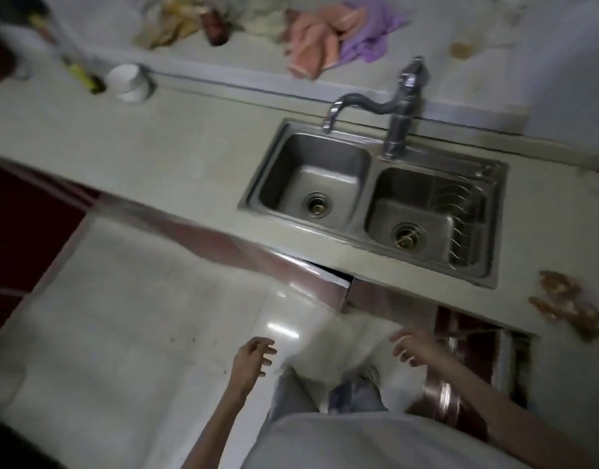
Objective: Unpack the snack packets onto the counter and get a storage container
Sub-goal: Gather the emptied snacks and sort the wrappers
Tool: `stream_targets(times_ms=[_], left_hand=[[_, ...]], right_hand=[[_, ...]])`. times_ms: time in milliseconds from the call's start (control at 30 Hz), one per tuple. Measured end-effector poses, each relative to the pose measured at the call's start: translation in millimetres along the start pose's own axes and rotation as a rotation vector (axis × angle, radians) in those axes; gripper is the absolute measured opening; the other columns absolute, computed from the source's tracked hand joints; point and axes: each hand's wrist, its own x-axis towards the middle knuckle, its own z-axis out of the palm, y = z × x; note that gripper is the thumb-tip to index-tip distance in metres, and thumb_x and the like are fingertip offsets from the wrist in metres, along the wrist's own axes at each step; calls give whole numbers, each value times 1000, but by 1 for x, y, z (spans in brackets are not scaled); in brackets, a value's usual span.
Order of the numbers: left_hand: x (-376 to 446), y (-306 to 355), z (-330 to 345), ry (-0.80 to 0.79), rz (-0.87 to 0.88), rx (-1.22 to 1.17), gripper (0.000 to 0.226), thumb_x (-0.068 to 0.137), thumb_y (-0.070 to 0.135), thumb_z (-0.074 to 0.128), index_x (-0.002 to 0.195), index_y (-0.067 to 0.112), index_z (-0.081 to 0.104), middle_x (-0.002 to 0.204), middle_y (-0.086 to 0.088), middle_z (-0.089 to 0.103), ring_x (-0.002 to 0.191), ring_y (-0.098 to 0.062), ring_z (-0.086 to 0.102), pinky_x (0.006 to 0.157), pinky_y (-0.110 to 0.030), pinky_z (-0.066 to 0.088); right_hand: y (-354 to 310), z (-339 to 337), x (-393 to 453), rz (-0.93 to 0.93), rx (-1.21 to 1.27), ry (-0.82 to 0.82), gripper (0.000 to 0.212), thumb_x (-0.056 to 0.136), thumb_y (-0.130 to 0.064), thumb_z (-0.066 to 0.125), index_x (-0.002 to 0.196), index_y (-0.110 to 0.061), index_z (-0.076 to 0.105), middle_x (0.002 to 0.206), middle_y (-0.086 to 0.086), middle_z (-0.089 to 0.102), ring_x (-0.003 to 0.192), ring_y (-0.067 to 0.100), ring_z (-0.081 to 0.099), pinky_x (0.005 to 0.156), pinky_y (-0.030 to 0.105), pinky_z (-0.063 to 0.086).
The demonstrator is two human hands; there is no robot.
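Two-bowl steel sink (372, 198) in beige counter (156, 157), tiled floor (122, 333), both hands' fingers (264, 353) loosely spread, holding nothing.

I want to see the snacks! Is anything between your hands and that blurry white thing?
Nothing visible is. The white thing sits right between the left hand and the right hand, down in front of the counter. Both hands' fingers are loose, and blur hides whether either touches it.
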Motion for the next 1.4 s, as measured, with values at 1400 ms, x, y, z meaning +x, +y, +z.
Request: stream_targets(times_ms=[1400], left_hand=[[56,-324,-551,494,-425,-769,22,99,9,43,98,11,64,90,-10,68,71,-24,56,59,-29,40]], right_hand=[[-382,635,14,-317,-719,-358,31,86,7,40,90,-6,68,67,9,64,52,17,52,46,18,37]])
